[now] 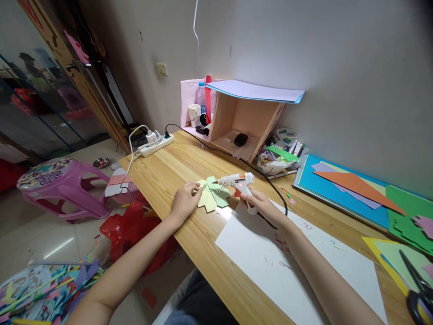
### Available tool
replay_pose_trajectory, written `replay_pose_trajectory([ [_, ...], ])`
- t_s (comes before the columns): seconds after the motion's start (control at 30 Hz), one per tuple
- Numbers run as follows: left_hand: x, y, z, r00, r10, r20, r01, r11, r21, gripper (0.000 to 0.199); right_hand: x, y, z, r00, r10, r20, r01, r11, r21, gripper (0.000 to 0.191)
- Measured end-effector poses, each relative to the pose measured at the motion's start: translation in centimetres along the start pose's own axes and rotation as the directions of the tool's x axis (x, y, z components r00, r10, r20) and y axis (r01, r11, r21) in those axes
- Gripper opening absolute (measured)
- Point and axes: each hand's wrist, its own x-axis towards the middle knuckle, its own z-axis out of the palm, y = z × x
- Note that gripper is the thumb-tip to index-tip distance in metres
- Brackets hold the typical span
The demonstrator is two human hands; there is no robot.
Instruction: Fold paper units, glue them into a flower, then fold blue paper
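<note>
My right hand (259,202) is wrapped round the handle of a white and orange hot glue gun (241,181). Its nozzle points left, over a flower-like paper shape (211,195) with pale yellow and light green petals. That shape lies flat on the wooden table (169,171). At its left edge rests my left hand (186,198), thumb and fingers curled in at a yellow petal; whether they pinch it is hard to see. A large white sheet (291,262) with red and dark specks lies under my right forearm.
A black cord runs from the glue gun to a power strip (157,145). Behind stand a wooden box (243,117) and a basket of craft bits (279,155). Coloured paper (345,189) and black scissors (419,284) lie on the right. A pink stool (64,189) stands left.
</note>
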Motion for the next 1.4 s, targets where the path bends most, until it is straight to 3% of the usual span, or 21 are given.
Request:
replay_pose_trajectory([
  [0.2,0.2,-0.7,0.2,0.999,-0.028,-0.029,0.024,0.989,-0.148,0.019,-0.1,-2.0,1.1,0.997,0.045,0.065,-0.042,0.998,-0.048,0.038],
  [0.97,0.1,-0.4,0.1,0.997,-0.07,-0.012,0.068,0.993,-0.1,0.021,0.9,-2.9,1.8,0.995,0.049,0.09,-0.031,0.981,-0.19,0.04],
  [1.4,0.0,-0.5,0.1,0.998,-0.065,-0.004,0.064,0.994,-0.091,0.019,0.4,-3.9,1.1,0.991,0.125,0.045,-0.116,0.978,-0.171,0.04],
])
